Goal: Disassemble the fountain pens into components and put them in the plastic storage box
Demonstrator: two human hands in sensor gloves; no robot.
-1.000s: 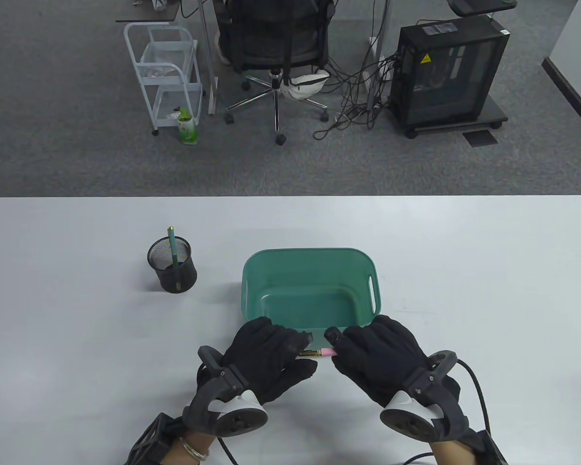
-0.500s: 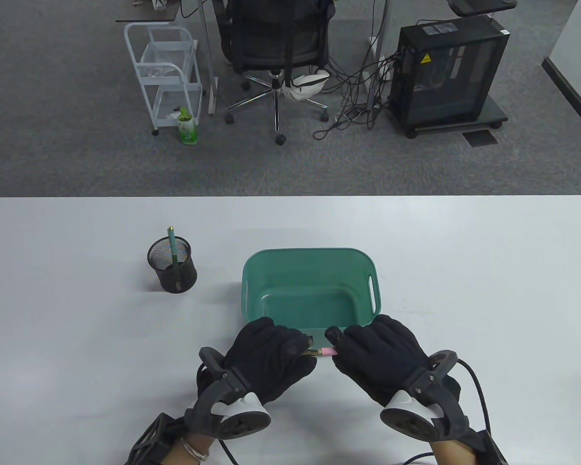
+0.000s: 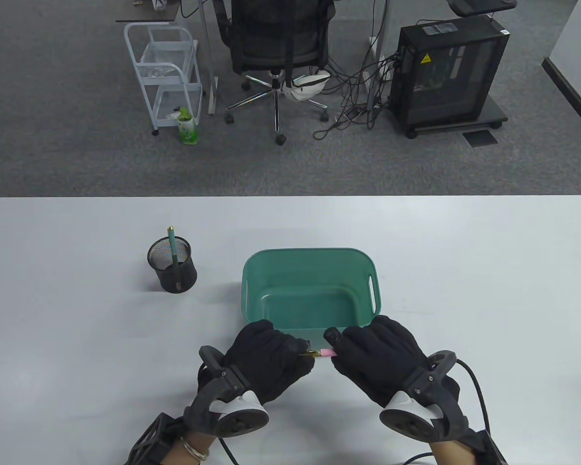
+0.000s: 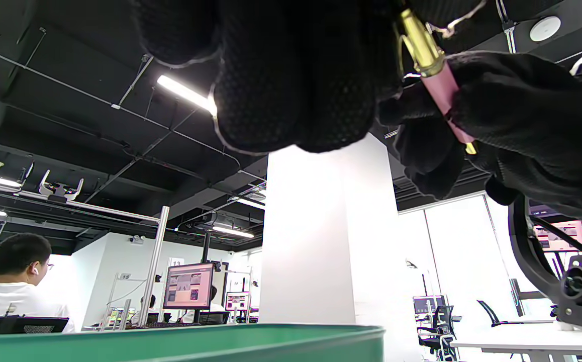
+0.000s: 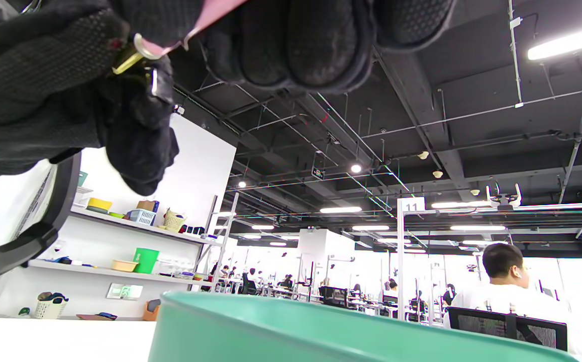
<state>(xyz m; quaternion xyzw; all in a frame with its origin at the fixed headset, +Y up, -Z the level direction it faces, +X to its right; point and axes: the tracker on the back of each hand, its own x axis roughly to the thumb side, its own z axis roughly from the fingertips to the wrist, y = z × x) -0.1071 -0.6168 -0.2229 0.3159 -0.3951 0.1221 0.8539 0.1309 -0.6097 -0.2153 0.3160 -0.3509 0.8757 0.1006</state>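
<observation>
Nearest, left hand (image 3: 271,361) and right hand (image 3: 382,356) both pinching the pink pen (image 3: 325,352), above the table, not yet apart. Beyond, green storage box (image 3: 252,286) empty. Farther left, green pen (image 3: 173,244) waiting in mesh holder (image 3: 172,276).

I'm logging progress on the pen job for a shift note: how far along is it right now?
Early. Nothing looks finished: the green storage box shows no parts inside. In hand: the left hand and right hand both grip one pink pen just in front of the box, gold section showing, not visibly separated. Left: splitting it, boxing the pieces, then the green pen in the mesh cup.
</observation>
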